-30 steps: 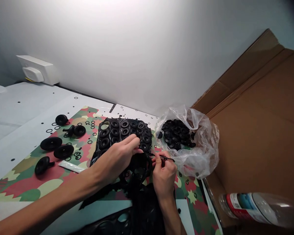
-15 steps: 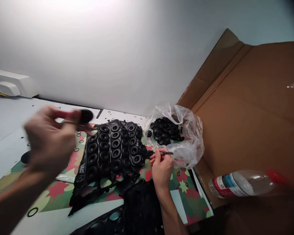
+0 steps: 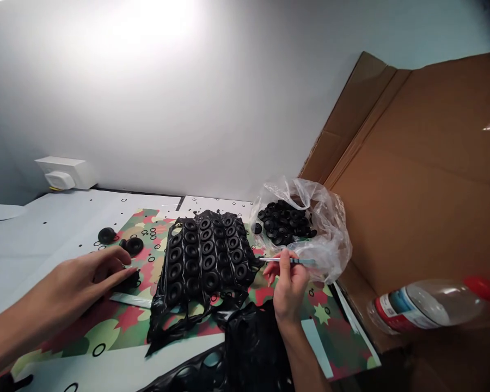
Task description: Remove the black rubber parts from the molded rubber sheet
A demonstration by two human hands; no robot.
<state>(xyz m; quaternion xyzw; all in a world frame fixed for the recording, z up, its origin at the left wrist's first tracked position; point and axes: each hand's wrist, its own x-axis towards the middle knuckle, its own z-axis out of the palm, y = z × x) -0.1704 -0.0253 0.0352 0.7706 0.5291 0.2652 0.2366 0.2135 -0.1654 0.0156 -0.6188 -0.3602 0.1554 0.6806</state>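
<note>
My left hand (image 3: 92, 276) rests low over the left side of the camouflage-patterned mat (image 3: 130, 318), thumb and index finger apart. Close by its fingertips are a black rubber ring (image 3: 135, 246) and another black rubber piece (image 3: 129, 280), partly hidden below the thumb. In my right hand (image 3: 291, 286) is a slim pen-like tool (image 3: 302, 262) with a pale metal shaft and grey-blue handle. Its tip points left, at the right edge of a black rubber sheet (image 3: 208, 256) moulded with rows of rings. I cannot tell whether it touches the sheet.
A clear plastic bag (image 3: 330, 234) full of small black rubber parts (image 3: 283, 222) stands behind my right hand. One more black part (image 3: 106, 235) lies at left. A torn black sheet (image 3: 255, 345) hangs in front. A cardboard box (image 3: 424, 179) and plastic bottle (image 3: 428, 305) flank the right.
My left hand has come down to the mat from a raised position, where it held a round black rubber part. The view has shifted left; my right hand still grips the tool.
</note>
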